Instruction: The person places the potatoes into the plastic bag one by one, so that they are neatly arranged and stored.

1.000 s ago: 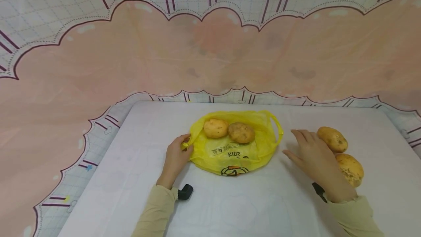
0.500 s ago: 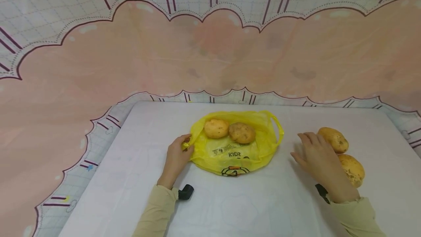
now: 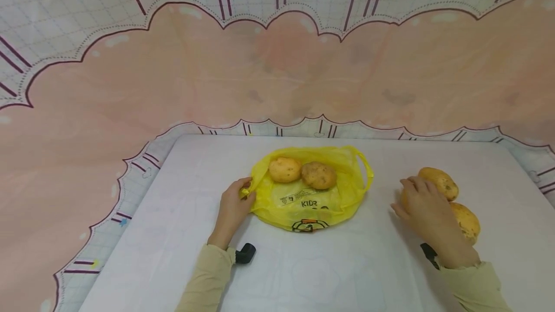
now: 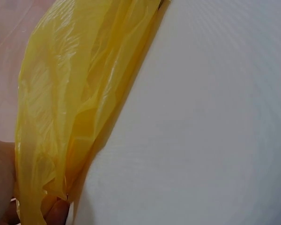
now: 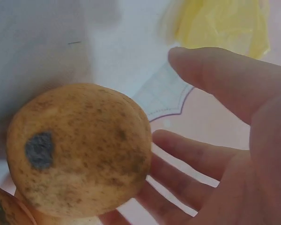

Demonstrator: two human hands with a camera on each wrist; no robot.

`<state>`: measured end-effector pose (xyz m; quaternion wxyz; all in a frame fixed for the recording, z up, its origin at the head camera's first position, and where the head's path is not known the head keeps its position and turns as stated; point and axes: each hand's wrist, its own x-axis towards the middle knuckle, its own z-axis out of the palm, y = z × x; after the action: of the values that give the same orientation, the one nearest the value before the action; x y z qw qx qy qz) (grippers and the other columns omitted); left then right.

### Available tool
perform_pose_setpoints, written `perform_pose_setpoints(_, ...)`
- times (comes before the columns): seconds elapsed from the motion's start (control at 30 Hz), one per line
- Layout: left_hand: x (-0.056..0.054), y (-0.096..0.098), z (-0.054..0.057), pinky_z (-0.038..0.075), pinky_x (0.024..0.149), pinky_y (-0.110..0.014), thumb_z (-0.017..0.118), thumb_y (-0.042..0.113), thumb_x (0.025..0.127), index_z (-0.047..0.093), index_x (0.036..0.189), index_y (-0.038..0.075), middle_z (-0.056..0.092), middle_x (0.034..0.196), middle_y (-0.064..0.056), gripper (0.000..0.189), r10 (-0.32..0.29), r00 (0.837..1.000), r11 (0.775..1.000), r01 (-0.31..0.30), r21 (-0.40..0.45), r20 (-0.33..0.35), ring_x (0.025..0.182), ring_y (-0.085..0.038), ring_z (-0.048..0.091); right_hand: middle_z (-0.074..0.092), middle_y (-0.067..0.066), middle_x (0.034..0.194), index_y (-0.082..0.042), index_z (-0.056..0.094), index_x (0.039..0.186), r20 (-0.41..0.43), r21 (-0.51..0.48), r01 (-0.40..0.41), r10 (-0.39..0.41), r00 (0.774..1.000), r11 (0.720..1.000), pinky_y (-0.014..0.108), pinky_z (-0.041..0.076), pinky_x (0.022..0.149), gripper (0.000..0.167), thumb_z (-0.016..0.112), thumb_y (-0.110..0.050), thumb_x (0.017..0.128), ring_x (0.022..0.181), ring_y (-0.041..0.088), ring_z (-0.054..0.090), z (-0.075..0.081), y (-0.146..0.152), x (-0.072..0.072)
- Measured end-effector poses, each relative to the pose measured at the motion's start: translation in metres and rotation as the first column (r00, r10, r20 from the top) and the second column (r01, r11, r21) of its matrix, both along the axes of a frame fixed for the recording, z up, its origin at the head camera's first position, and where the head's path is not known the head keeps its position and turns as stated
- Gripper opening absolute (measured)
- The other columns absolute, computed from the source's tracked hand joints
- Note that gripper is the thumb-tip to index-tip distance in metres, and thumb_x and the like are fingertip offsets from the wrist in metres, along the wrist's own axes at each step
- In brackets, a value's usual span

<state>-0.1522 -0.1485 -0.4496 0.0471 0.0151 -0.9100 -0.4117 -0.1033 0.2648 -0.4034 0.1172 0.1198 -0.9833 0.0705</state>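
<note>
My left hand (image 3: 231, 211) pinches the left edge of a yellow plastic bag (image 3: 312, 211) that lies on the table with its mouth spread. Inside are a pale potato (image 3: 284, 169) and a browner potato (image 3: 319, 175). The left wrist view has the bag's gathered film (image 4: 56, 93) between thumb and fingers. To the right, my right hand (image 3: 433, 218) is over a potato (image 3: 404, 200), mostly hidden. In the right wrist view, the fingertips meet a potato with a dark patch (image 5: 84, 150), while the thumb (image 5: 201, 65) stands apart from it.
Beyond the right hand lie two more potatoes, one at the back (image 3: 439, 183) and one nearer (image 3: 467, 223). A white cloth covers the table (image 3: 325, 273). Behind it hangs a patterned curtain (image 3: 303, 76). The bag's loop handle (image 3: 366, 172) points right.
My right hand has shifted slightly right and lower, and its fingers have bent inward. A potato now shows between its thumb and fingers. Left hand and bag stay put.
</note>
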Motion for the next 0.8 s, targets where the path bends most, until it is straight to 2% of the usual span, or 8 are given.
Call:
perform_pose_setpoints(0.2, 0.0, -0.0006, -0.0011, 0.049, 0.1, -0.045, 0.068, 0.008, 0.091, 0.06, 0.132, 0.001, 0.065, 0.122, -0.017, 0.043, 0.0, 1.0, 1.0, 0.0, 0.008, -0.013, 0.116, -0.031, 0.059, 0.054, 0.035, 0.118, 0.013, 0.056, 0.12, 0.023, -0.007, 0.023, -0.022, 0.999, 1.0, 0.065, 0.046, 0.09, 0.056, 0.079, -0.021, 0.082, 0.112, 0.051, 0.05, 0.0023, 0.0024, 0.0009)
perform_pose_setpoints(0.47, -0.0008, -0.0003, -0.0015, 0.047, 0.103, -0.046, 0.068, 0.008, 0.09, 0.06, 0.132, 0.001, 0.065, 0.122, -0.018, 0.043, -0.002, 1.0, 1.0, 0.003, 0.01, -0.015, 0.119, -0.033, 0.058, 0.054, 0.034, 0.115, 0.014, 0.059, 0.116, -0.006, -0.021, 0.03, -0.03, 1.0, 0.999, 0.065, 0.048, 0.085, 0.043, 0.073, -0.01, 0.083, 0.11, 0.053, 0.049, -0.0006, 0.0047, 0.0021)
perform_pose_setpoints(0.8, -0.0008, -0.0001, -0.0011, 0.048, 0.101, -0.045, 0.068, 0.007, 0.091, 0.06, 0.132, 0.001, 0.065, 0.121, -0.017, 0.042, 0.003, 1.0, 1.0, -0.002, 0.009, -0.013, 0.118, -0.032, 0.058, 0.053, 0.037, 0.116, 0.015, 0.057, 0.117, 0.041, -0.023, 0.078, -0.077, 0.996, 0.997, 0.064, 0.05, 0.082, 0.045, 0.075, -0.01, 0.083, 0.111, 0.053, 0.048, 0.0019, 0.0026, 0.0041)
